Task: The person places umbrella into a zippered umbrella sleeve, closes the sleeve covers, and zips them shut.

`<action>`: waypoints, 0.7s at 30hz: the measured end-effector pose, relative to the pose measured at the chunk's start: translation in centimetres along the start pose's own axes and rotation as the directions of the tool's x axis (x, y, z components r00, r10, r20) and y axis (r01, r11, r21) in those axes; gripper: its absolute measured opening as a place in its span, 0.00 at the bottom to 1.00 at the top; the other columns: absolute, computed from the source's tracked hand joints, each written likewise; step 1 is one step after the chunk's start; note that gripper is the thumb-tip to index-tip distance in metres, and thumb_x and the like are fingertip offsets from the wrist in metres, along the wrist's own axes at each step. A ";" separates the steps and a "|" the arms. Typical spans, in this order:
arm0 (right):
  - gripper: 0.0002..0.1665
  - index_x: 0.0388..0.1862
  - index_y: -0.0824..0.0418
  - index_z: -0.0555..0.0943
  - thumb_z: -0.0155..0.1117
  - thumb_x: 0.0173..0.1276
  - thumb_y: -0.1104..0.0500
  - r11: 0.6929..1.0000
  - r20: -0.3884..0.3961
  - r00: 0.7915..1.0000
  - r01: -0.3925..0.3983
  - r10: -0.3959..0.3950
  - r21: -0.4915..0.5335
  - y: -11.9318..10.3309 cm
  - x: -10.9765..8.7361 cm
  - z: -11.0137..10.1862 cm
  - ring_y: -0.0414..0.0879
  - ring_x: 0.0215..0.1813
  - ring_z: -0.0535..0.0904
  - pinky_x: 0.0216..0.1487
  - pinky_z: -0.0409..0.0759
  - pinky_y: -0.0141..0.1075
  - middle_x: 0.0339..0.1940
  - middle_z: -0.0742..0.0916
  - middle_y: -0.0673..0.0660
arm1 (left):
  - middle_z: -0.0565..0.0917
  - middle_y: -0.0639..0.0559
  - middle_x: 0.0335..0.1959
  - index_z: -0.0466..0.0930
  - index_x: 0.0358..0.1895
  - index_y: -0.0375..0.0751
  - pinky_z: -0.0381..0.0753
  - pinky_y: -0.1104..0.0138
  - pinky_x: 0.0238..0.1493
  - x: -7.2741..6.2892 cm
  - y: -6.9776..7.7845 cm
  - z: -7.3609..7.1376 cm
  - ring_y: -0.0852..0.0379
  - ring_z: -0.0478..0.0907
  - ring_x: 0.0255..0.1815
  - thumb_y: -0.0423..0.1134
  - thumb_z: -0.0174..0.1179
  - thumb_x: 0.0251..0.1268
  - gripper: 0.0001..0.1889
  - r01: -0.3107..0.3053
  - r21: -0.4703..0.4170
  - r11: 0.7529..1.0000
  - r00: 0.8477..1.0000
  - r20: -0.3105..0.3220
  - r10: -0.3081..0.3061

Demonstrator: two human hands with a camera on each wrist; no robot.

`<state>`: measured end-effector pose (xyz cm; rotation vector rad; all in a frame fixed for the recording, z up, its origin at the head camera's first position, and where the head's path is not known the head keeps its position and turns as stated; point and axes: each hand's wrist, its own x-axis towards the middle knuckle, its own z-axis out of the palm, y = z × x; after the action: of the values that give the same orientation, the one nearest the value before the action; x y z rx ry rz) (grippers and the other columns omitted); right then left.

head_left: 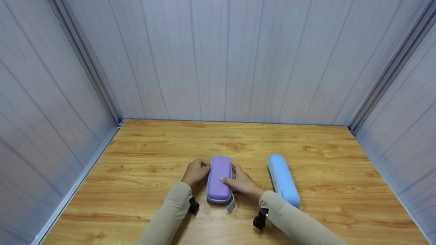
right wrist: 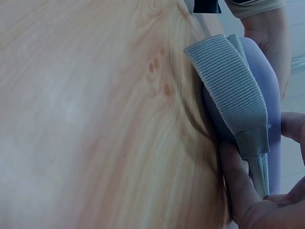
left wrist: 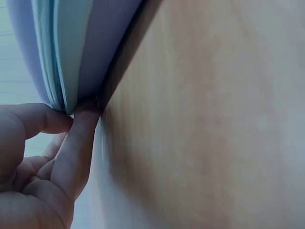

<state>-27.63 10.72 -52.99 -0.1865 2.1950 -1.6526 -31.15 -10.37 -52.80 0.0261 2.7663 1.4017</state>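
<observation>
A long purple zip case [head_left: 219,170] with rounded ends lies on the wooden table, its pale zip band running around the side. My left hand [head_left: 196,172] pinches the case's left edge near the far end; in the left wrist view thumb and finger [left wrist: 78,148] meet at the zip band, and whether they hold a zip pull is hidden. From the right side, my right hand [head_left: 243,182] grips the case, thumb on top and fingers [right wrist: 236,176] low against its side. A grey woven strap [right wrist: 233,90] hangs loose from the near right end.
To the right, a light blue case [head_left: 284,180] of similar long shape lies on the table [head_left: 150,149], close to my right forearm. Pale panel walls [head_left: 218,61] rise behind the table and at both sides.
</observation>
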 end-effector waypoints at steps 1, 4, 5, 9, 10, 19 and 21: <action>0.59 0.81 0.66 0.44 0.70 0.68 0.47 1.000 0.000 1.000 0.000 0.000 0.004 0.0 0.0 0.0 0.54 0.52 0.82 0.45 0.84 0.43 0.75 0.62 0.75 | 0.81 0.49 0.30 0.81 0.35 0.35 0.78 0.65 0.32 -0.1 -0.1 0.0 0.55 0.77 0.32 0.34 0.60 0.64 0.05 -0.004 0.000 1.000 1.000 0.002 0.004; 0.58 0.81 0.66 0.44 0.70 0.68 0.48 1.000 0.002 1.000 0.005 -0.005 0.011 0.1 0.0 0.2 0.55 0.51 0.82 0.43 0.85 0.43 0.76 0.60 0.74 | 0.79 0.50 0.28 0.79 0.34 0.35 0.76 0.67 0.26 -0.3 -0.2 0.0 0.56 0.75 0.27 0.33 0.59 0.65 0.05 -0.028 0.020 0.999 1.000 0.010 0.028; 0.58 0.81 0.66 0.44 0.70 0.68 0.48 1.000 0.000 1.000 0.007 -0.007 0.012 0.1 0.1 0.2 0.55 0.52 0.82 0.43 0.85 0.43 0.77 0.60 0.73 | 0.78 0.50 0.27 0.79 0.34 0.35 0.75 0.67 0.25 -0.4 -0.2 0.0 0.57 0.75 0.26 0.33 0.59 0.66 0.05 -0.036 0.028 0.999 0.999 0.013 0.036; 0.58 0.81 0.66 0.45 0.70 0.67 0.48 1.000 -0.010 1.000 0.003 -0.003 0.002 0.2 0.2 0.3 0.55 0.52 0.82 0.41 0.85 0.43 0.79 0.58 0.71 | 0.78 0.50 0.27 0.79 0.36 0.34 0.75 0.67 0.25 -0.5 -0.2 0.0 0.57 0.75 0.25 0.33 0.58 0.68 0.05 -0.070 0.058 0.996 0.997 0.020 0.069; 0.58 0.81 0.66 0.45 0.70 0.67 0.48 1.000 -0.012 1.000 0.002 -0.002 -0.001 0.2 0.2 0.3 0.55 0.52 0.82 0.41 0.85 0.43 0.79 0.58 0.71 | 0.79 0.50 0.27 0.79 0.36 0.34 0.76 0.67 0.26 -0.5 -0.2 0.0 0.57 0.75 0.26 0.33 0.58 0.68 0.05 -0.073 0.063 0.995 0.997 0.022 0.072; 0.58 0.81 0.66 0.46 0.70 0.67 0.47 1.000 -0.015 1.000 0.001 -0.001 -0.031 0.1 0.1 0.3 0.50 0.45 0.83 0.38 0.84 0.39 0.74 0.65 0.75 | 0.78 0.51 0.26 0.78 0.35 0.37 0.76 0.67 0.24 -0.7 -0.1 -0.4 0.58 0.75 0.25 0.31 0.57 0.66 0.02 -0.060 0.077 0.995 0.996 0.067 0.055; 0.57 0.81 0.65 0.46 0.69 0.68 0.47 0.999 -0.014 1.000 0.011 -0.012 -0.033 0.0 0.1 0.3 0.51 0.47 0.83 0.39 0.84 0.40 0.76 0.63 0.73 | 0.77 0.52 0.26 0.78 0.35 0.37 0.76 0.67 0.26 -0.6 0.0 -0.5 0.57 0.76 0.25 0.31 0.58 0.66 0.02 -0.066 0.078 0.995 0.995 0.076 0.060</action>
<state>-27.59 10.43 -53.09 -0.1973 2.2370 -1.6289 -30.56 -10.81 -52.51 0.1648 2.7823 1.2748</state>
